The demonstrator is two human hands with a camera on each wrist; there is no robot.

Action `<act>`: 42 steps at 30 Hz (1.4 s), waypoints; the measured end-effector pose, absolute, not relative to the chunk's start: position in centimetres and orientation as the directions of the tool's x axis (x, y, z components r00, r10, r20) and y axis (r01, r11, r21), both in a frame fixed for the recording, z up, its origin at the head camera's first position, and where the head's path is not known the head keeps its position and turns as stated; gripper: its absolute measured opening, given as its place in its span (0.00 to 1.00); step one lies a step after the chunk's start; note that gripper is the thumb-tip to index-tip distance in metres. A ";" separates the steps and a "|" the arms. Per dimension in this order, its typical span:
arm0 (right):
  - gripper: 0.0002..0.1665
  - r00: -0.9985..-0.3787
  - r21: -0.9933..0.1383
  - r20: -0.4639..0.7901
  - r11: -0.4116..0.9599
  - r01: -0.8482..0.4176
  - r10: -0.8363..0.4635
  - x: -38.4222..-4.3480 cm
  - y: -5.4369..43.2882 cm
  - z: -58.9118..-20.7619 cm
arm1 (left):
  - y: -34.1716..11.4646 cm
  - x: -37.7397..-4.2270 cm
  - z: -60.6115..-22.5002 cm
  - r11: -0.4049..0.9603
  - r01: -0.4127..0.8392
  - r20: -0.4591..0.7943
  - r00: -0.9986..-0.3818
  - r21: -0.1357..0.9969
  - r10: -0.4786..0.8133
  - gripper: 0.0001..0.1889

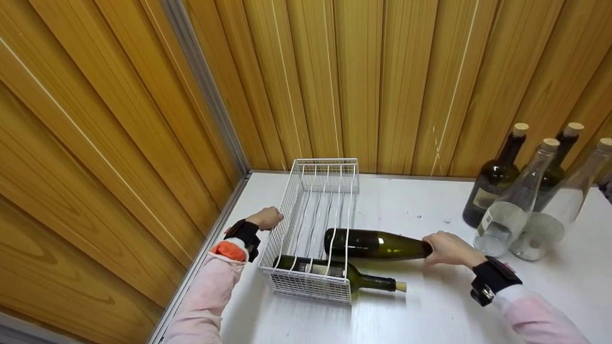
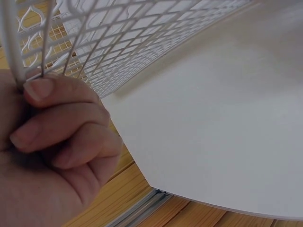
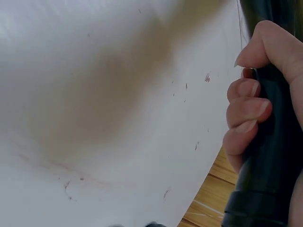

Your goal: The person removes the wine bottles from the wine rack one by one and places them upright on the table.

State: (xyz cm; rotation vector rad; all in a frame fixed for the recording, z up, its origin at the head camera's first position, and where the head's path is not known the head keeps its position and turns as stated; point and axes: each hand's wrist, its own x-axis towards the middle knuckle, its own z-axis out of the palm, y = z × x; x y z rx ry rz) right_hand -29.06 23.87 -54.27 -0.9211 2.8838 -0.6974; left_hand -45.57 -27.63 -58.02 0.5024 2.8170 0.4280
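Note:
A white wire rack stands on the table, with wavy rods across its top. My left hand grips the rack's left side; in the left wrist view the fingers curl at its top wire. With my right hand, I hold a dark green wine bottle by the neck. This bottle lies on its side, its base end inside the rack's right opening. In the right wrist view my fingers wrap round the dark neck. A second green bottle, corked, lies in the rack's near end, neck sticking out right.
At the right stand two dark corked bottles and two clear corked bottles, close together. Wood-panelled walls rise behind and left of the white table. A metal strip runs along its left edge.

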 end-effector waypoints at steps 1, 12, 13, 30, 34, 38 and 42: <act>0.13 -0.827 -0.426 0.099 0.728 -0.537 -0.553 -28.9 24.2 -54.1 | -27.8 -45.7 -58.3 0.896 0.304 -0.187 -0.908 0.323 0.375 0.19; 0.11 -0.831 -0.342 0.074 0.769 -0.540 -0.551 -28.2 27.0 -51.3 | -28.4 -45.3 -58.2 0.897 0.289 -0.199 -0.908 0.335 0.368 0.22; 0.11 -0.834 -0.343 0.067 0.772 -0.535 -0.548 -28.2 27.2 -50.9 | -28.2 -45.0 -57.9 0.899 0.280 -0.202 -0.911 0.337 0.359 0.22; 0.11 -0.851 -0.297 -0.023 0.817 -0.495 -0.524 -27.7 29.3 -46.4 | -27.7 -45.0 -57.2 0.888 0.312 -0.208 -0.896 0.338 0.393 0.19; 0.10 -0.855 -0.289 -0.046 0.826 -0.484 -0.517 -27.5 29.5 -45.6 | -27.9 -45.1 -57.7 0.888 0.327 -0.202 -0.893 0.324 0.403 0.18; 0.11 -0.855 -0.240 -0.051 0.838 -0.491 -0.516 -27.4 29.6 -44.6 | -28.6 -46.9 -59.9 0.904 0.317 -0.196 -0.904 0.286 0.380 0.19; 0.11 -0.858 -0.174 -0.053 0.851 -0.496 -0.511 -27.2 29.6 -43.5 | -28.5 -46.5 -58.9 0.894 0.352 -0.196 -0.890 0.276 0.411 0.21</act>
